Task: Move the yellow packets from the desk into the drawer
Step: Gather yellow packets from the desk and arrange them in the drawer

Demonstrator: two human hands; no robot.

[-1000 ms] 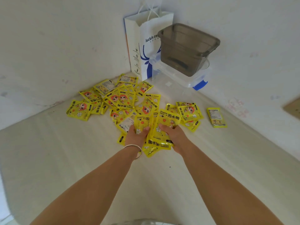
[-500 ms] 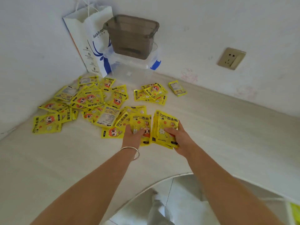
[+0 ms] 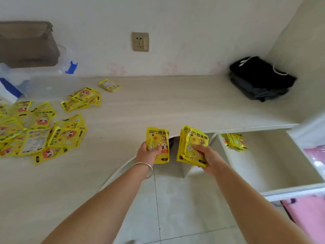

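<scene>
Both hands are lifted over the curved front edge of the tabletop [image 3: 175,106], each with a grip on yellow packets. The left hand [image 3: 146,154] curls its fingers round a small bunch of packets [image 3: 158,143], thumb across the printed face; a silver bangle [image 3: 144,167] sits on that wrist. The right hand [image 3: 206,156] pinches a thicker stack of packets [image 3: 191,145], thumb on top, fingers behind. The two bunches are held upright, near each other but apart. To the right, under the tabletop, the drawer [image 3: 274,166] stands pulled out, with a few packets in the drawer [image 3: 233,140] lying at its back left corner. Many loose packets [image 3: 42,131] lie spread and overlapping on the left part of the tabletop, a smaller heap [image 3: 82,99] beyond them and a single packet [image 3: 109,85] nearer the wall. A brown bin [image 3: 28,44] sits on a clear lidded box [image 3: 44,81] at far left, a wall socket [image 3: 140,41] is straight ahead, and a black bag [image 3: 260,80] rests in the right corner.
</scene>
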